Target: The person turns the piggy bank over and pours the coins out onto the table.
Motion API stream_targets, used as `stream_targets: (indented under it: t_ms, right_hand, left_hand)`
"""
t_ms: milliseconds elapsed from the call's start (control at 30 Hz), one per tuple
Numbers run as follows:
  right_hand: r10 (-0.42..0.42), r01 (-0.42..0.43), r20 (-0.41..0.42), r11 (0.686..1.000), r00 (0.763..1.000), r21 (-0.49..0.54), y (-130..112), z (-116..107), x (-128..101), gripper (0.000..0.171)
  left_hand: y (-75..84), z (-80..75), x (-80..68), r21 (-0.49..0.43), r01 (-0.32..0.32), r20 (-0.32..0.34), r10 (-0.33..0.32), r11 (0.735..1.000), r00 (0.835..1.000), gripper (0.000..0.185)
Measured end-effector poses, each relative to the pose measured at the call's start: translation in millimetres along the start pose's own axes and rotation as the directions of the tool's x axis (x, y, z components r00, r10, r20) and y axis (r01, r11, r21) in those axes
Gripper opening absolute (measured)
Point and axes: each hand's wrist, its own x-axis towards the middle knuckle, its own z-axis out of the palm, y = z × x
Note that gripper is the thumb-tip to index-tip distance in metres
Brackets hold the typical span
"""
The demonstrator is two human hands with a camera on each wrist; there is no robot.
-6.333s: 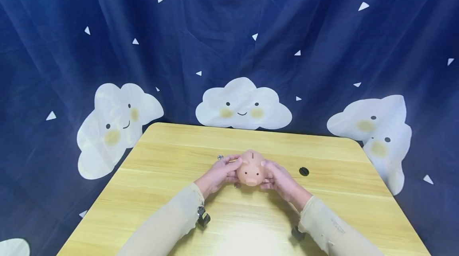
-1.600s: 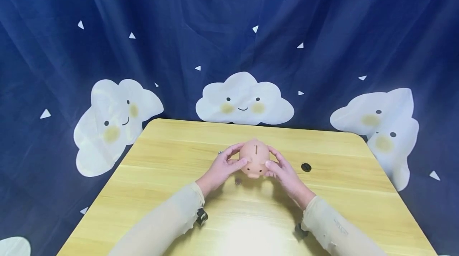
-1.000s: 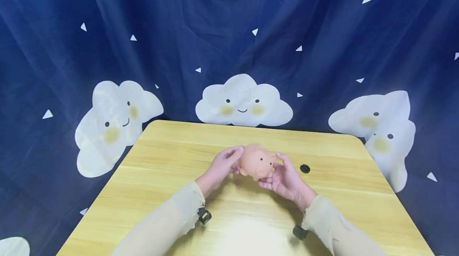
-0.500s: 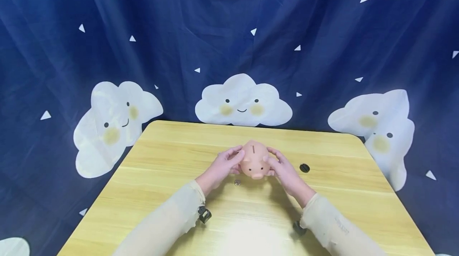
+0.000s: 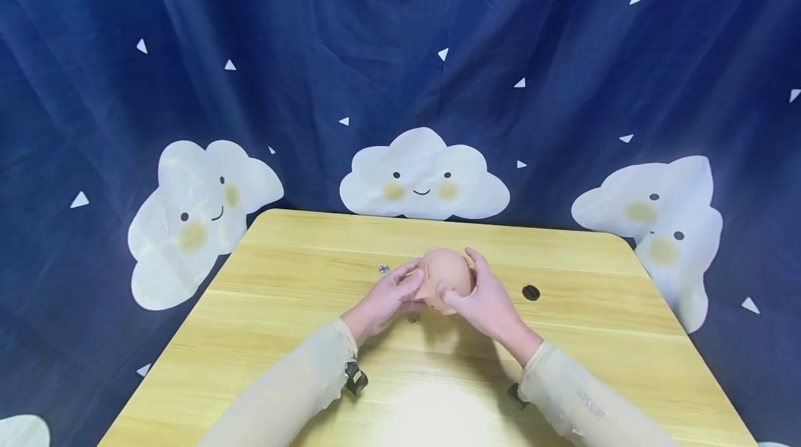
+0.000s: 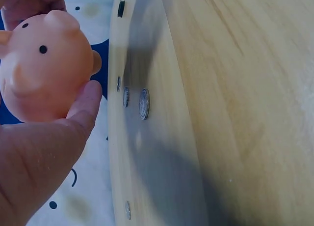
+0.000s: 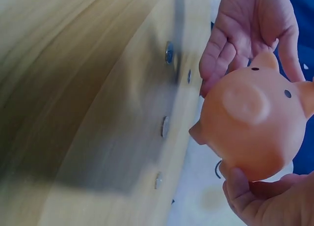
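A pink piggy bank (image 5: 452, 273) is held above the table between both hands. In the head view, my left hand (image 5: 389, 297) grips its left side, thumb on the near face and fingers beneath. My right hand (image 5: 488, 301) holds the right side, with the thumb across the front and the index finger raised. The snout and eyes of the piggy bank (image 7: 252, 123) show in the right wrist view; its coin slot is not clearly seen. Below it on the table lie several coins, among them a silver coin (image 6: 144, 104) and another coin (image 5: 414, 319).
A round black plug (image 5: 530, 292) lies on the wooden table (image 5: 313, 252) to the right of the hands. One more coin (image 5: 384, 269) lies behind the left hand. A dark blue curtain (image 5: 375, 51) with clouds hangs behind the table's far edge.
The piggy bank has been turned and tipped repeatedly in both hands; its slot, visible upward half a second ago, is now turned toward the left. The right hand has rolled over its side.
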Motion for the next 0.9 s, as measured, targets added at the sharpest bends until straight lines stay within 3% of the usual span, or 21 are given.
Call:
stream_targets:
  t_ms: [100,167,267,333,400,433,500,600,667,767,900]
  right_hand:
    - [0.009,-0.011,0.028,0.998,1.000,0.067,1.6,-0.4,0.9,0.098]
    - [0.061,-0.077,0.080,0.973,0.995,0.219,8.3,-0.2,3.7,0.091]
    - [0.164,-0.225,0.169,0.862,0.972,0.455,21.6,3.5,6.8,0.076]
    - [0.217,-0.307,0.228,0.795,0.949,0.523,28.7,7.2,6.8,0.071]
    - [0.254,-0.367,0.274,0.754,0.928,0.544,30.8,9.3,5.7,0.069]
    - [0.251,-0.372,0.286,0.748,0.925,0.549,30.3,9.0,4.9,0.071]
    - [0.199,-0.317,0.261,0.757,0.945,0.571,25.6,5.5,3.9,0.069]
    - [0.015,-0.109,0.150,0.762,0.989,0.638,11.7,-5.8,2.3,0.066]
    - [-0.079,-0.004,0.095,0.746,0.992,0.666,5.4,-12.2,2.1,0.065]
    - [-0.087,-0.026,0.131,0.728,0.988,0.685,6.4,-15.7,1.4,0.064]
    - [-0.014,-0.129,0.209,0.743,0.978,0.656,19.8,-11.2,2.6,0.064]
  left_hand:
    - [0.8,-2.0,-0.6,-0.018,0.001,-0.001,-0.001,1.000,1.000,0.067]
    - [1.3,-3.7,-1.7,-0.028,0.001,-0.002,-0.001,1.000,1.000,0.069]
    - [-1.5,-4.7,-3.1,-0.023,0.029,-0.017,-0.029,0.999,0.999,0.074]
    - [-3.8,-3.1,-3.7,-0.010,0.062,-0.038,-0.062,0.998,0.997,0.076]
    - [-4.6,-0.8,-4.9,0.014,0.072,-0.060,-0.071,0.997,0.996,0.077]
    - [-3.2,0.6,-5.2,0.027,0.058,-0.071,-0.056,0.998,0.996,0.077]
    - [5.0,3.5,-6.7,0.056,-0.015,-0.101,0.021,0.998,0.995,0.075]
    - [30.1,9.3,-11.8,0.126,-0.188,-0.115,0.203,0.974,0.972,0.071]
    - [45.7,12.5,-13.5,0.186,-0.251,-0.122,0.276,0.950,0.954,0.070]
    - [51.3,12.4,-10.8,0.191,-0.207,-0.099,0.229,0.959,0.968,0.069]
    - [36.7,5.8,-3.2,0.127,-0.090,-0.079,0.100,0.988,0.992,0.066]
